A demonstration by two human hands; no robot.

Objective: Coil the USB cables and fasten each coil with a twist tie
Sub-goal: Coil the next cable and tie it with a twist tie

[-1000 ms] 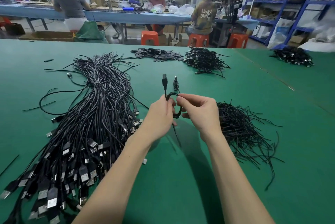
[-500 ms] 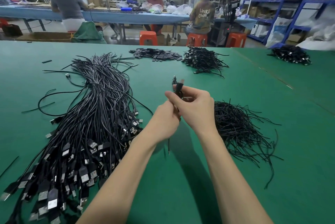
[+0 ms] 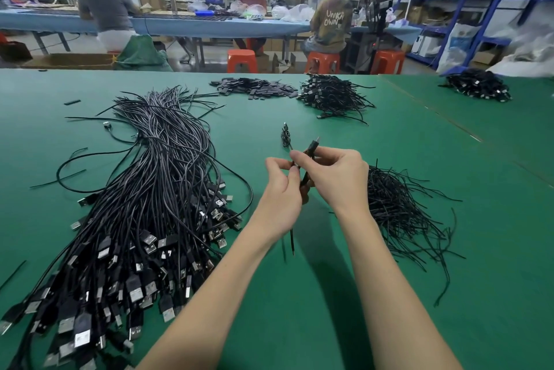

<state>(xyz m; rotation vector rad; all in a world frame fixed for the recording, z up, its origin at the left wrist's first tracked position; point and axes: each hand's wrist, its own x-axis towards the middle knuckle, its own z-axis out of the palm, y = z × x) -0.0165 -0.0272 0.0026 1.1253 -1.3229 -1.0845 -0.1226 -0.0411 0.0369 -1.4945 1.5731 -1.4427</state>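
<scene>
My right hand (image 3: 335, 177) grips a small coil of black USB cable (image 3: 310, 151), whose plug sticks up past the fingers. My left hand (image 3: 281, 189) pinches a thin black twist tie (image 3: 292, 239) at the coil; the tie's free end hangs down below the hand. Both hands meet above the middle of the green table (image 3: 299, 294). A big bundle of loose USB cables (image 3: 144, 204) lies to the left, plugs toward me. A pile of twist ties (image 3: 398, 210) lies to the right. One tied coil (image 3: 286, 135) rests just beyond my hands.
A heap of tied coils (image 3: 332, 93) and a flat pile of small black strips (image 3: 254, 89) lie at the far side. Another cable heap (image 3: 476, 84) sits at the far right. People work on orange stools (image 3: 241, 59) at a blue bench behind.
The loop has been drawn into a tight coil inside my right hand. The plug now tilts to the right. My left hand has slid to the coil with the tie.
</scene>
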